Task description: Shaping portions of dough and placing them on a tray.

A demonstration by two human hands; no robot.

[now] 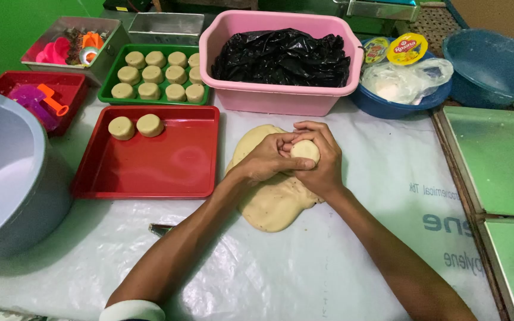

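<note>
In the middle of the frame, the left hand [267,156] and right hand [322,159] are both curled shut around 1 small round ball of pale dough [305,150], just above the big flat slab of pale dough [272,199]. Soft, even squeezing would likely keep it smooth, like the 2 pale dough pucks [135,126] on the red plastic tray [156,169] at the left.

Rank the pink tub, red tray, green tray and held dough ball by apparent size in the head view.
1. pink tub and red tray: too alike to separate
2. green tray
3. dough ball, held by both hands

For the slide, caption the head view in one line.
Both hands, left and right, cup a dough ball above flattened dough, beside a red tray.
</note>
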